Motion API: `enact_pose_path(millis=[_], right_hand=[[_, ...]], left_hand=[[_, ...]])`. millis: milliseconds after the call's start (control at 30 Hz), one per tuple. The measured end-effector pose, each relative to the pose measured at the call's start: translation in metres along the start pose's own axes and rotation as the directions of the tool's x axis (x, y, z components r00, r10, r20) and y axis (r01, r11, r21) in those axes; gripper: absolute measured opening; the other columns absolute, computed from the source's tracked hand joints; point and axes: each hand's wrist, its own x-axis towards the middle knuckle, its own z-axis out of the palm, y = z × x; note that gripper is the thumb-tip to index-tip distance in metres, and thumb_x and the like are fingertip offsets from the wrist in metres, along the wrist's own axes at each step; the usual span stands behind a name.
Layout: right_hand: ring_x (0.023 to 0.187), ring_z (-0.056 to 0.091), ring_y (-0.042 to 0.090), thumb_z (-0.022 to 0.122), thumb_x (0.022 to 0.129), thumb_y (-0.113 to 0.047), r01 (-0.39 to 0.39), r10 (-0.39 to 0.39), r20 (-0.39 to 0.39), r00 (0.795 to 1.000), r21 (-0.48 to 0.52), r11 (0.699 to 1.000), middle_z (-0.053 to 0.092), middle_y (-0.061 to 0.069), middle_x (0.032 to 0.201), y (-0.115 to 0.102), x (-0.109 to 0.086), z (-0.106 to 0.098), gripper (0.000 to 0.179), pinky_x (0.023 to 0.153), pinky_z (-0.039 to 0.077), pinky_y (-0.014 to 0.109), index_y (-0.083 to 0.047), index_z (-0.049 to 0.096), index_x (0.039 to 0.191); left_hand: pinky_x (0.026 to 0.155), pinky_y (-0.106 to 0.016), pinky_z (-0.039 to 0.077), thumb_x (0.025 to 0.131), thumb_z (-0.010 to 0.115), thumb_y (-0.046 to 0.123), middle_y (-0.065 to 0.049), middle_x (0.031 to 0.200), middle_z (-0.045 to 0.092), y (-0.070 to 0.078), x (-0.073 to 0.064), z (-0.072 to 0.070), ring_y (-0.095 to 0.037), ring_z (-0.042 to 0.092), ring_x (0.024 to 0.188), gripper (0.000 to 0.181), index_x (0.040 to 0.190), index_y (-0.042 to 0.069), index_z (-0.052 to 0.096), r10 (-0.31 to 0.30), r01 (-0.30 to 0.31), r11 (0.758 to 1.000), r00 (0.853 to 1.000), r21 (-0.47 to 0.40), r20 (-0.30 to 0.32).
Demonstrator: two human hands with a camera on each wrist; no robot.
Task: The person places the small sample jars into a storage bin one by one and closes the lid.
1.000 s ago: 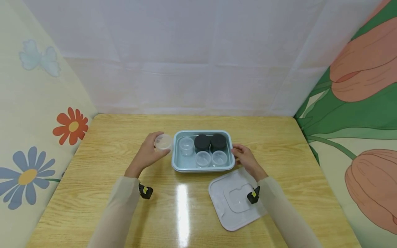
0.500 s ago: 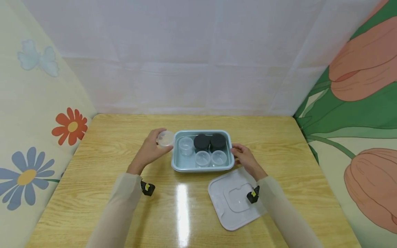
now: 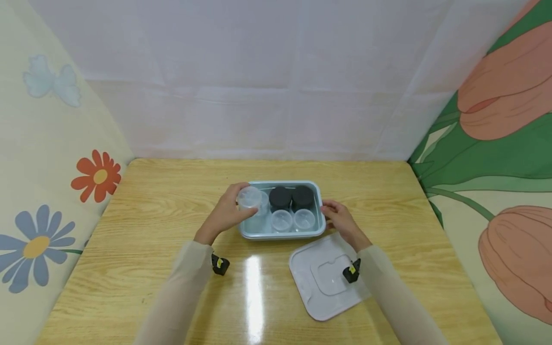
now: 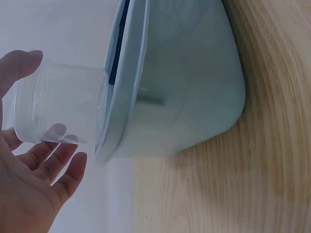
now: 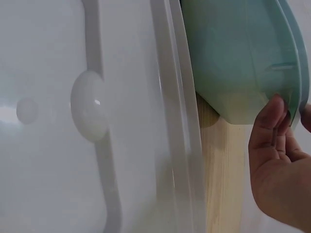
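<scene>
My left hand [image 3: 224, 211] grips a clear plastic jar [image 3: 249, 197] by its sides, over the left end of a light blue storage bin [image 3: 260, 236]. In the left wrist view, thumb and fingers surround the ribbed lid end of the jar [image 4: 73, 104], whose bottom is right at the bin rim. With fingertips under the rim and thumb on its other side, my right hand [image 5: 282, 170] pinches the bin's right end. Inside the bin stand two black-lidded jars [image 3: 291, 197] at the back and two clear jars [image 3: 293, 220] in front. Another clear jar [image 3: 264, 203] is partly hidden behind the held one.
A white lid [image 3: 308, 282] lies flat on the wooden table [image 3: 172, 191], in front of the bin and under my right forearm. White cloth [image 3: 276, 96] hangs behind the table, with flower-printed cloths at either side.
My left hand has carried the clear jar rightward, from beside the bin to over its left end. The right hand stays at the bin's right rim.
</scene>
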Motion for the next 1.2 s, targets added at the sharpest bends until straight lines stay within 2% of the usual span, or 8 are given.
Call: enact_pose_path(millis=[233,433,600,767,867,1000,1200], right_hand=[[0.077,0.056,0.008,0.047,0.101,-0.017,0.014,-0.014,0.007,1.000,0.005,1.000,0.061,0.006,0.107,0.000,0.000,0.000,0.040,0.067,0.050,0.025,0.000,0.046,0.136],[0.077,0.056,0.008,0.047,0.101,-0.017,0.017,-0.017,0.001,1.000,0.013,1.000,0.061,0.008,0.108,0.001,0.000,0.000,0.039,0.066,0.050,0.025,0.000,0.046,0.136],[0.077,0.056,0.008,0.047,0.101,-0.016,0.021,-0.021,0.003,1.000,0.025,0.999,0.061,0.004,0.104,0.000,-0.002,0.001,0.039,0.065,0.050,0.025,0.001,0.047,0.136],[0.078,0.055,0.008,0.047,0.101,-0.016,0.015,-0.015,0.002,1.000,0.020,1.000,0.062,0.006,0.106,0.000,-0.002,0.001,0.039,0.067,0.050,0.025,0.000,0.046,0.136],[0.079,0.055,0.008,0.047,0.101,-0.017,0.008,-0.008,0.002,1.000,0.014,1.000,0.061,0.010,0.111,0.000,-0.001,0.000,0.040,0.067,0.050,0.026,0.000,0.046,0.137],[0.079,0.055,0.009,0.047,0.101,-0.018,0.004,-0.005,0.005,1.000,0.007,1.000,0.061,0.013,0.114,0.001,0.000,0.000,0.040,0.068,0.050,0.026,-0.001,0.046,0.137],[0.079,0.055,0.008,0.047,0.101,-0.019,0.001,-0.001,-0.001,1.000,0.004,1.000,0.062,0.009,0.111,0.001,0.000,0.001,0.040,0.068,0.050,0.026,-0.001,0.046,0.137]], left_hand=[[0.083,-0.044,0.049,0.082,0.073,0.021,-0.019,0.132,0.046,0.004,-0.001,0.011,-0.031,0.052,0.106,0.069,0.140,0.003,0.039,0.031,-0.031,0.999,0.999,0.020,0.008],[0.082,-0.043,0.049,0.083,0.073,0.023,-0.018,0.127,0.048,0.005,-0.004,0.015,-0.030,0.053,0.103,0.068,0.139,0.005,0.040,0.027,-0.028,0.998,0.999,0.053,0.024],[0.079,-0.041,0.050,0.082,0.074,0.023,-0.016,0.124,0.049,0.001,-0.005,0.021,-0.028,0.054,0.099,0.067,0.138,0.007,0.041,0.033,-0.034,0.998,0.999,0.056,0.033],[0.078,-0.040,0.049,0.080,0.075,0.019,-0.018,0.125,0.050,0.001,-0.007,0.026,-0.029,0.054,0.099,0.065,0.135,0.004,0.044,0.086,-0.087,0.994,0.996,0.064,0.018],[0.080,-0.041,0.049,0.079,0.075,0.019,-0.020,0.125,0.050,0.003,-0.008,0.027,-0.030,0.054,0.100,0.065,0.134,0.002,0.045,0.109,-0.110,0.990,0.994,0.086,0.012],[0.081,-0.043,0.049,0.080,0.075,0.021,-0.020,0.124,0.050,0.004,-0.008,0.025,-0.030,0.054,0.099,0.066,0.135,0.000,0.045,0.111,-0.112,0.987,0.994,0.115,0.017],[0.080,-0.043,0.049,0.080,0.075,0.022,-0.020,0.122,0.051,0.002,-0.008,0.025,-0.029,0.054,0.098,0.067,0.135,-0.001,0.044,0.123,-0.124,0.983,0.992,0.135,0.018]])
